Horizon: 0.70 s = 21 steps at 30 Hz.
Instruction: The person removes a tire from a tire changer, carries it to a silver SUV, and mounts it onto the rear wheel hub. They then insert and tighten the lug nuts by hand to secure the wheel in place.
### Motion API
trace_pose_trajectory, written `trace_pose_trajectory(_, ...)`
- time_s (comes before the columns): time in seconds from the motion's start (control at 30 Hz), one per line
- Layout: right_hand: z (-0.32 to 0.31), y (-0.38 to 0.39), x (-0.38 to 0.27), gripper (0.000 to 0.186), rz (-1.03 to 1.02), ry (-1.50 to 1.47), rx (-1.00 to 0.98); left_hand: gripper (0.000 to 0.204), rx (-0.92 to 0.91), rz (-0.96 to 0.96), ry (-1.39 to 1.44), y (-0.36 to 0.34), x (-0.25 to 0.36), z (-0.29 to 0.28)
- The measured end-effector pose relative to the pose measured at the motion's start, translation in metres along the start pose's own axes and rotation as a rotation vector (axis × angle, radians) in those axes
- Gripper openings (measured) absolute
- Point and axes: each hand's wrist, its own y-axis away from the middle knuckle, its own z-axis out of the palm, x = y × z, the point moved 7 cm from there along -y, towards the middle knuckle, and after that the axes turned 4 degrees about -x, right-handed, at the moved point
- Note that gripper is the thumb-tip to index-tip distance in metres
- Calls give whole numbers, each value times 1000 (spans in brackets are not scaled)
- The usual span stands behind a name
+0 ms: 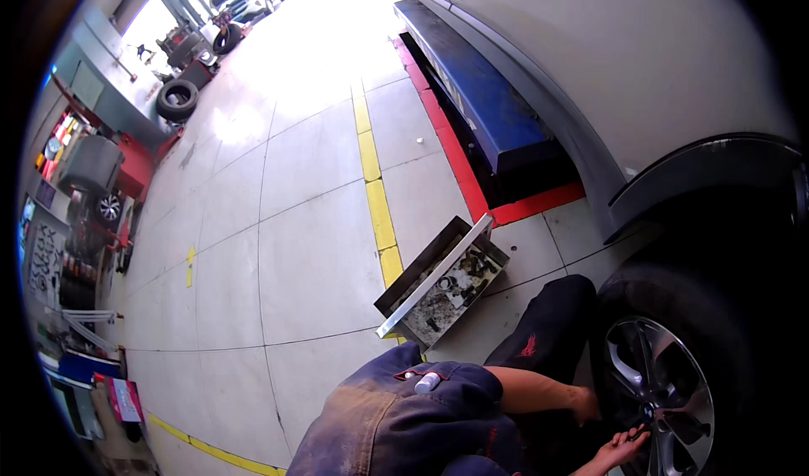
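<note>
At the lower right, a car wheel (701, 366) with a silver and black multi-spoke rim stands beside my bent knee. My left hand (586, 405) reaches toward the tyre's near side; its fingers are lost in the dark. Below it, my right hand (619, 449) is at the rim, close to the hub. Its fingers are curled, and a small dark thing at their tips is too unclear to name. An open metal drawer-like tray (406, 317) lies on the floor beyond my knee, with dark small parts and dirt inside. My dark blue sleeve has a pocket holding a small white tube (427, 382).
A light-coloured car body (590, 46) overhangs the right side. Under it is a blue lift platform (480, 88) with a red painted border (451, 151). A yellow line (371, 155) crosses the tiled floor. Tyres (177, 100) and workshop equipment (93, 164) stand along the left.
</note>
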Motion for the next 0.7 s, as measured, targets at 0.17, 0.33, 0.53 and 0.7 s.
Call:
trace_pose_trajectory(0.17, 69, 46, -1, 26, 451, -946, -557, 43, -32, -111, 25, 9, -11, -1)
trace_pose_trajectory(0.33, 50, 51, -26, 51, -185, 443, 13, 44, 16, -45, -14, 6, -14, 3)
trace_pose_trajectory(0.53, 47, 45, -16, 41, -65, 21, -46, 45, 14, -39, -6, -4, -15, 8)
trace_pose_trajectory(0.7, 49, 46, 1, 42, 176, -272, -98, 45, 18, -49, -7, -2, -14, 5)
